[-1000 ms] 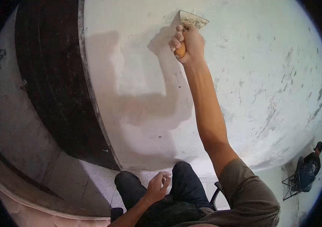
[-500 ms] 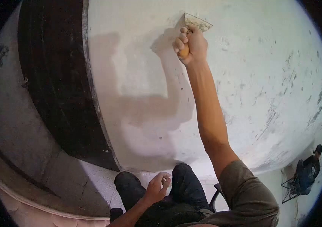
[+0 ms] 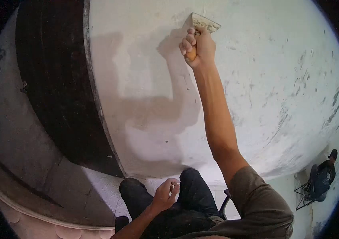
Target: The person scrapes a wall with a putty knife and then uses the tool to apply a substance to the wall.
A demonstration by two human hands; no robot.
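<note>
My right hand (image 3: 201, 47) is stretched up to the wall, wrapped round the orange-yellow handle (image 3: 191, 53) of a putty knife (image 3: 205, 22). Pale filler coats the knife's wide blade, which lies at or very near the whitish wall (image 3: 149, 71); contact cannot be made out. Low in the view, my left hand (image 3: 166, 194) rests above my lap between the knees. Its fingers are curled in, and what they hold, if anything, is hidden.
A dark door-like panel (image 3: 54, 87) with a worn edge borders the wall on the left. Grey scuffs mark the wall's right side. Another person (image 3: 321, 179) sits on a folding chair (image 3: 305, 195) at far right. A padded pinkish edge (image 3: 65, 231) shows at lower left.
The view has shifted slightly, so the wall and my right arm appear a little further left. The putty knife stays at nearly the same spot on the wall. My left hand keeps its pose.
</note>
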